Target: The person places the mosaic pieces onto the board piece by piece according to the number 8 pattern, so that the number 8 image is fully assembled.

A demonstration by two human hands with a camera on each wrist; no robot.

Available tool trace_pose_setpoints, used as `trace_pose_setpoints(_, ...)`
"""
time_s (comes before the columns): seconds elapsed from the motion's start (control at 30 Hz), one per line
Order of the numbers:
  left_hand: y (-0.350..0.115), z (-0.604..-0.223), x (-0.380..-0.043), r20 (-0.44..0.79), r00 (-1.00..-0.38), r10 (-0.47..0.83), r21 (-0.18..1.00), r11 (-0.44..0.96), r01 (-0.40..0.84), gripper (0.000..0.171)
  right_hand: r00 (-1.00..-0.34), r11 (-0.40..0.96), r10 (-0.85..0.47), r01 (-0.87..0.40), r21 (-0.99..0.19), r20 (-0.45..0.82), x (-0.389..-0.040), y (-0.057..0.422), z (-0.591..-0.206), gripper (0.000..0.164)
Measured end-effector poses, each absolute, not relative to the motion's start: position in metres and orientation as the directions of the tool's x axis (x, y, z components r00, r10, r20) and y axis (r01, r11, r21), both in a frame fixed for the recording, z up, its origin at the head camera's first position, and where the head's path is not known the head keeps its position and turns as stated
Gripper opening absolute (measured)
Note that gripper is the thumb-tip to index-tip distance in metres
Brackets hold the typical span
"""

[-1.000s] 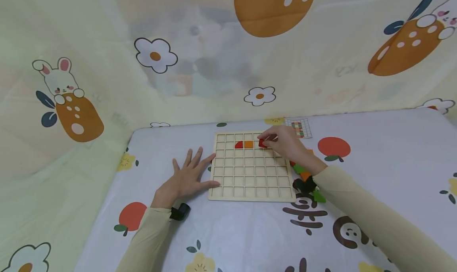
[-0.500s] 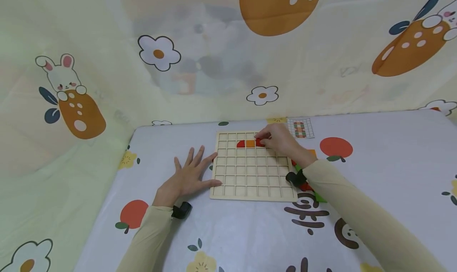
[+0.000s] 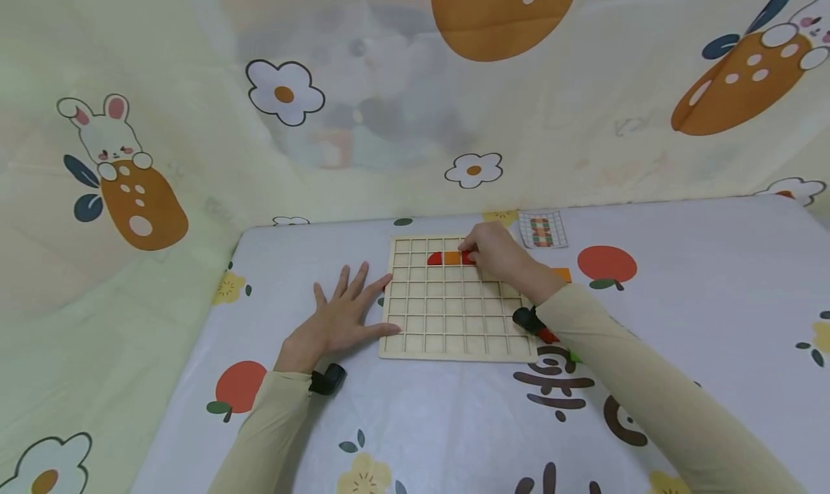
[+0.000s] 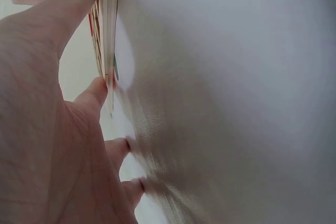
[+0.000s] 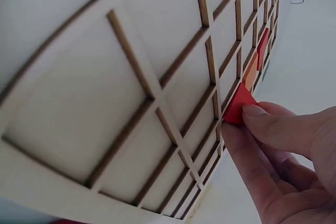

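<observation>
Board [image 3: 434,307] with one orange tile [image 3: 451,258], one red tile [image 3: 435,259], another red tile [image 5: 240,103] pinched by right hand [image 3: 498,253], left hand [image 3: 338,325] spread.

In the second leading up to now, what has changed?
The right hand, pinching a red piece, has moved left, closing the gap to the orange square. It has not let go. Unchanged: the left hand touching the wooden board, the other red piece and the orange square.

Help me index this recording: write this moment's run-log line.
right hand: pinches red tile at wooden grid board | left hand: touches board's left edge | on board: square orange tile, round-edged red tile
</observation>
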State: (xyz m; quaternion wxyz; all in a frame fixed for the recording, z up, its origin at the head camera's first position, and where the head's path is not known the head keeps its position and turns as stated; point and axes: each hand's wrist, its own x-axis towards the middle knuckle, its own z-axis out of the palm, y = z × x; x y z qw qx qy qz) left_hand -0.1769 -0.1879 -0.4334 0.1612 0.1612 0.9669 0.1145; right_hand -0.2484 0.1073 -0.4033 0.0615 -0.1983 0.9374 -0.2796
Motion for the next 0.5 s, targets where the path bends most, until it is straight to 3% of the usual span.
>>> trace_pose_setpoints(0.5,-0.1878,-0.4347,-0.1768,-0.27,-0.897,0.35,0.273,0.921,0.277,0.095,-0.911,0.786,-0.409,-0.329,-0.523,-0.042,-0.2494,0.1058,-0.3997,0.025)
